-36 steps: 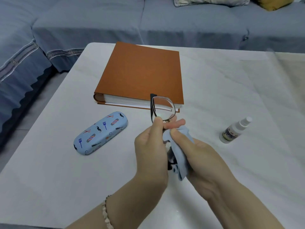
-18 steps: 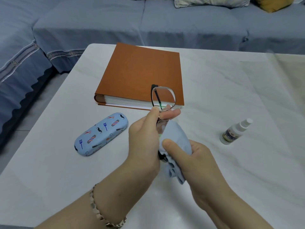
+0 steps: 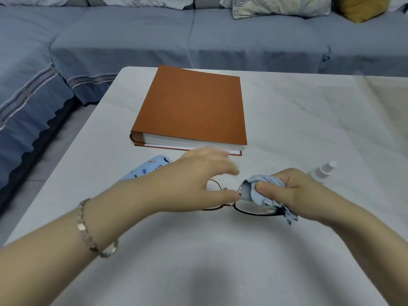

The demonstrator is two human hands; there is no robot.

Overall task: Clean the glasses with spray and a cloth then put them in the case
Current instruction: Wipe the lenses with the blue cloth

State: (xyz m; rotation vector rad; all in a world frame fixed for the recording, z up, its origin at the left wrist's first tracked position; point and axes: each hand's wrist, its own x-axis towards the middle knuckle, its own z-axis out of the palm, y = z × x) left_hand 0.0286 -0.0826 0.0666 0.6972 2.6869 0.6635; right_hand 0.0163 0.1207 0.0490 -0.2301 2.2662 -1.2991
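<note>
Two hands are seen low in the middle of the frame, over a pale table [image 3: 309, 120]. The glasses [image 3: 254, 208] are held between them, just above the tabletop, with the lenses lying nearly flat. The right hand [image 3: 293, 191] is curled tightly around a bunched light-blue cloth [image 3: 258, 191]; the cloth is pinched between the thumb and the bent fingers and is wrapped over the upper rim of the lens on the right of the frame, so that the glasses are gripped through it. A loose corner of the cloth is seen hanging below that hand. The left hand [image 3: 198, 182] is spread wide, its fingers extended toward the upper right and blurred, while its thumb is laid along the frame beside the bridge; whether the thumb is pressed on the metal cannot be told. A beaded bracelet [image 3: 88, 230] is worn on the left wrist. The blue patterned case [image 3: 152, 167] is lying shut on the table left of centre, partly hidden behind the left forearm. The spray bottle [image 3: 323, 171] is found just behind the right hand, blurred and partly covered. An orange-covered book [image 3: 192, 107] is laid flat in the upper middle of the frame, and a blue-grey sofa [image 3: 132, 40] is seen across the top.
</note>
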